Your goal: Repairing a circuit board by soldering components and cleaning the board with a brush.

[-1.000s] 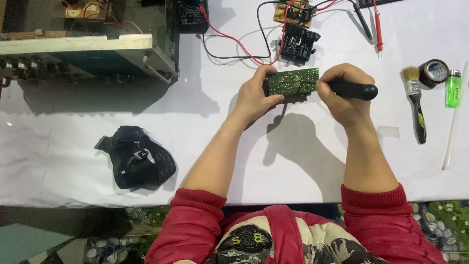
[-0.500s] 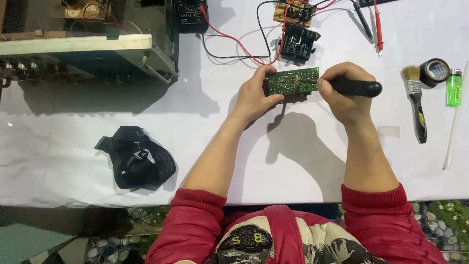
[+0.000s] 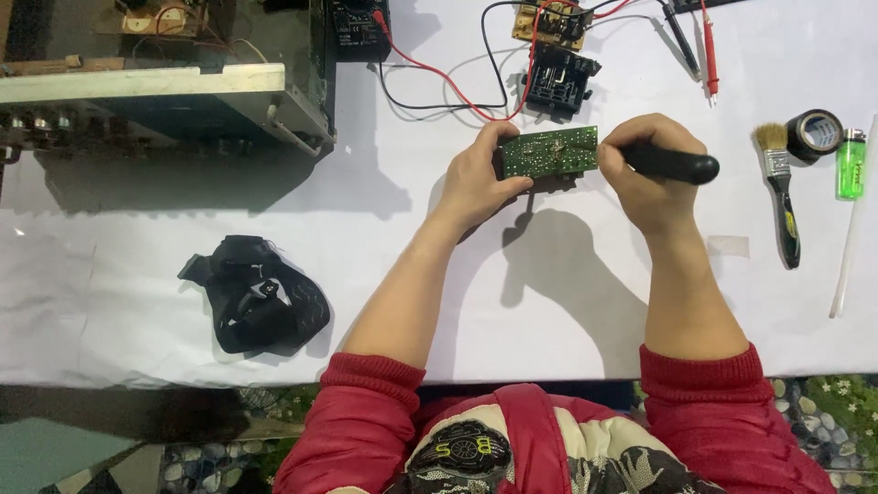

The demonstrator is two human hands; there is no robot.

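Above the white paper-covered bench (image 3: 549, 302), your left hand (image 3: 476, 183) pinches the small green rectangular circuit board (image 3: 549, 152) by its left edge. It looks light, stiff and fragile, so hold the edges, not the solder side. Your right hand (image 3: 651, 174) is closed around a black-handled tool (image 3: 672, 165), tip at the board's right end.

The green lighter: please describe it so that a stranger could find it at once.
Look at the right end of the white table. A paintbrush lies there, then a roll of black tape; the lighter is just right of the tape. It is the only bright green, translucent thing there.
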